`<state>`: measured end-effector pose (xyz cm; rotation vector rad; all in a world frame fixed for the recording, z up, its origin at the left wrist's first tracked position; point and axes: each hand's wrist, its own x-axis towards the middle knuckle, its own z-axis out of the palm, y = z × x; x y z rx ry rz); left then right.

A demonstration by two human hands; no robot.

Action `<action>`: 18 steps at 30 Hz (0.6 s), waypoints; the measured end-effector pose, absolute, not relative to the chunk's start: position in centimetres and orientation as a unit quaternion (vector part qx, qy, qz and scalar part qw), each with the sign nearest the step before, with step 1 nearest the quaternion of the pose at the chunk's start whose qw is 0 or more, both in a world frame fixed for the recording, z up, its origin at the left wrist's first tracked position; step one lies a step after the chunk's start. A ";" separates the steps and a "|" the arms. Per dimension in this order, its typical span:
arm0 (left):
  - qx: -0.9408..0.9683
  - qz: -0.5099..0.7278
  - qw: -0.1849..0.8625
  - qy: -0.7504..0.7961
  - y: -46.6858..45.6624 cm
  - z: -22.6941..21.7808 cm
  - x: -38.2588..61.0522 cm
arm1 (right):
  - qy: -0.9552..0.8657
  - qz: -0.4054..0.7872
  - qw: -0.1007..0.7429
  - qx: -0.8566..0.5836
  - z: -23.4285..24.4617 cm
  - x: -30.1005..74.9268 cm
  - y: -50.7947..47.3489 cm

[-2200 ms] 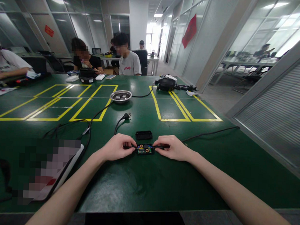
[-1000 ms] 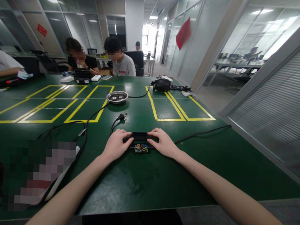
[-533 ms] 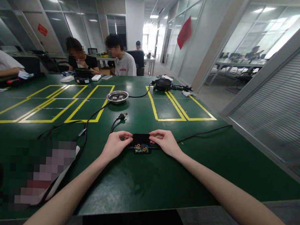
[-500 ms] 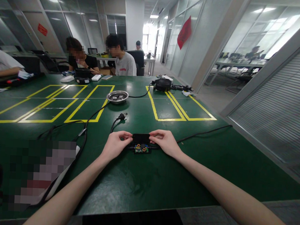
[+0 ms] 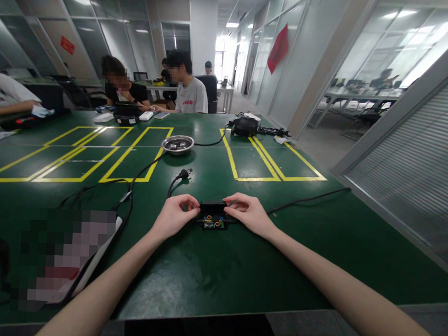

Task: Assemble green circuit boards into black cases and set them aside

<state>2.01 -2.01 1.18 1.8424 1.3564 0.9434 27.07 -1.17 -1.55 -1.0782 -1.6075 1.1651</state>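
A small open black case [image 5: 214,222] with a circuit board and orange rings inside lies on the green table [image 5: 219,277], with black cables running out of both ends. Just above it I hold its black cover [image 5: 212,206] by the two ends. My left hand [image 5: 175,216] pinches the cover's left end with fingers closed. At the right end, my right hand [image 5: 247,213] pinches the cover in the same way. The cover hangs tilted over the case's far edge.
A black plug [image 5: 184,174] on a cable lies just beyond my hands. A metal dish [image 5: 178,144] with small parts stands farther back between yellow floor-tape boxes. A black device [image 5: 244,126] sits at the far right. Several people sit at the table's far and left sides.
My hands left the open case, reached to the black cover lying behind it, picked it up by both ends and brought it over the case.
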 end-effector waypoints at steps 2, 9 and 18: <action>0.711 0.355 0.324 0.513 -2.1 1.3 2.0 | -0.661 0.457 0.416 -0.426 -1.3 27.2 -1.4; 0.728 0.340 0.326 0.498 -2.2 1.4 1.9 | -0.709 0.419 0.394 -0.408 -0.7 27.2 -1.8; 0.733 0.326 0.329 0.498 -2.2 1.6 1.9 | -0.737 0.392 0.395 -0.385 -0.7 27.1 -1.9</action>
